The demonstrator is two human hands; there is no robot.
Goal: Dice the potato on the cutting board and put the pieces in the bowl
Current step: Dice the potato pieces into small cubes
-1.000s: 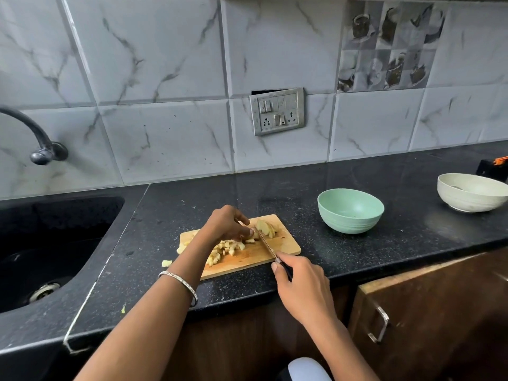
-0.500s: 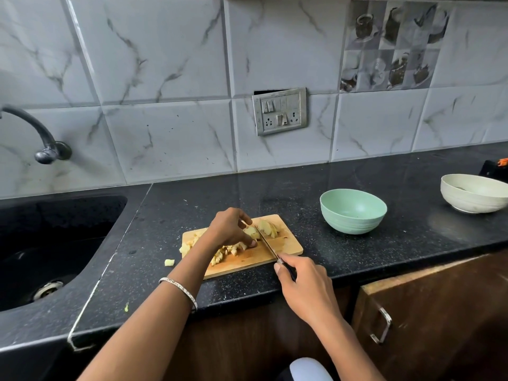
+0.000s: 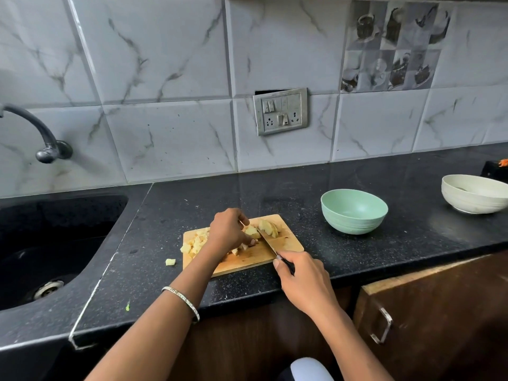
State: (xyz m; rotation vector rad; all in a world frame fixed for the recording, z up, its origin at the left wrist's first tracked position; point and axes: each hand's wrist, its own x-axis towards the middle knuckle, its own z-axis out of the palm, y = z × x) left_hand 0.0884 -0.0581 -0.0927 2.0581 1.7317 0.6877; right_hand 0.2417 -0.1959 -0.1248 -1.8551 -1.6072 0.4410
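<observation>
Nearest the camera, a bangle (image 3: 181,298) sits on the left forearm, which reaches in from the lower left. The right hand (image 3: 305,281) is closed around the handle of a knife (image 3: 265,237) at the near right edge of the cutting board (image 3: 288,244). The handle itself is hidden inside the grip. The blade runs diagonally away across the board, edge down.

The left hand (image 3: 229,229) is over the middle of the board, fingers curled down onto a potato section (image 3: 251,231) just left of the blade, fingertips close to the steel. Uncut slices (image 3: 268,228) lie just beyond the blade at the far right corner. A diced pile (image 3: 196,242) occupies the left end of the board, partly hidden by the wrist. One stray cube (image 3: 170,262) lies on the black counter (image 3: 384,257), just off the board's left edge.

Assessment: dicing is in hand and roughly half done. No transfer has begun. The green bowl (image 3: 354,213), to the right of and beyond the board, shows no pieces inside.

Next move, as judged: press the blade down through the held section, fingertips tucked back from the edge, then bring the far slices under the knife. The stray cube needs collecting before the bowl is filled.

Further off, a white bowl (image 3: 472,198) stands at the far right, well apart from the work. The sink (image 3: 41,243) lies to the left, with a tap (image 3: 41,136) above it and a switch plate (image 3: 280,111) on the tiled wall.
</observation>
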